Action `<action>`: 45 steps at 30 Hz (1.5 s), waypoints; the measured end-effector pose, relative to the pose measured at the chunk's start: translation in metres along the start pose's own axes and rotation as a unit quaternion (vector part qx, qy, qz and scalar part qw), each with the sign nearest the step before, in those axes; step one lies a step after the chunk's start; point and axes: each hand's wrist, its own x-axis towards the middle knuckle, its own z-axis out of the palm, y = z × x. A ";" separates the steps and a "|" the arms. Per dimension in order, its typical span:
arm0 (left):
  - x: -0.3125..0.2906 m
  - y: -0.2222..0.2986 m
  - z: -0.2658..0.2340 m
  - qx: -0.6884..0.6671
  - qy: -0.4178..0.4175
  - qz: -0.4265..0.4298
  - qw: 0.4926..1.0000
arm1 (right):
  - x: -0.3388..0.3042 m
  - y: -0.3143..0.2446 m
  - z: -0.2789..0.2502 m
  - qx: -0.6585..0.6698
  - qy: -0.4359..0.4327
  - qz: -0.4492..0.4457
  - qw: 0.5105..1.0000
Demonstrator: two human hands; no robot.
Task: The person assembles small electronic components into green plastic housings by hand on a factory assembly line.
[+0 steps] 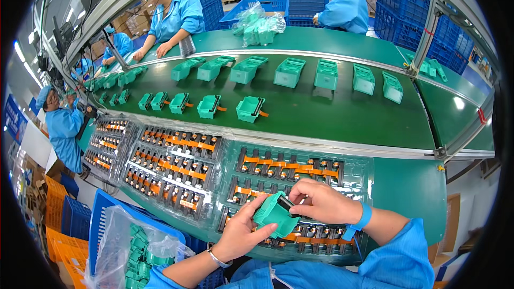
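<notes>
My left hand point(238, 240) grips a green plastic housing point(272, 216) from its left side, thumb along the near edge. My right hand point(326, 204) has its fingers pinched on a small black part point(285, 202) at the housing's upper right edge. How far that part sits inside the housing I cannot tell. Right under both hands lies a clear plastic tray point(365, 174), holding rows of black parts with orange flat ribbon cables point(289, 165). The hands cover some of its middle rows.
Beyond a metal rail, green housings point(289, 73) stand in two rows on a green conveyor belt point(342, 115). More filled trays point(170, 168) lie to the left. A blue crate point(99, 225) with bagged green housings stands at lower left. Co-workers in blue point(179, 16) work across the line.
</notes>
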 end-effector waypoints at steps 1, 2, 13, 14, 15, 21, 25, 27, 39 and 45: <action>-0.001 0.001 0.002 -0.018 0.006 0.003 1.000 | 0.002 -0.002 0.001 0.027 -0.025 0.038 0.999; -0.001 0.004 0.001 -0.019 0.004 0.003 1.000 | 0.002 -0.004 0.000 0.053 -0.048 0.077 0.995; -0.008 0.020 -0.008 0.200 0.028 0.109 0.973 | 0.007 -0.015 -0.005 -0.116 0.060 -0.149 0.980; -0.014 0.025 -0.013 0.181 0.049 0.125 0.974 | 0.011 -0.019 -0.011 -0.242 0.121 -0.266 0.926; -0.025 0.033 -0.020 0.188 0.087 0.148 0.967 | 0.014 -0.016 -0.018 -0.288 0.147 -0.306 0.896; -0.130 0.031 -0.129 0.261 0.492 0.195 0.807 | 0.044 -0.011 -0.064 -0.427 0.155 -0.348 0.820; -0.247 -0.061 -0.248 0.366 0.586 0.005 0.723 | 0.076 0.032 -0.078 -0.326 0.270 -0.217 0.879; -0.296 -0.111 -0.271 0.462 0.532 -0.193 0.683 | 0.099 0.073 -0.082 -0.216 0.291 -0.077 0.929; -0.301 -0.132 -0.221 0.670 0.261 -0.357 0.596 | 0.156 0.112 -0.067 0.192 0.308 0.238 0.901; -0.286 -0.145 -0.230 0.518 0.307 -0.337 0.724 | 0.094 0.042 -0.091 0.085 0.259 0.132 0.953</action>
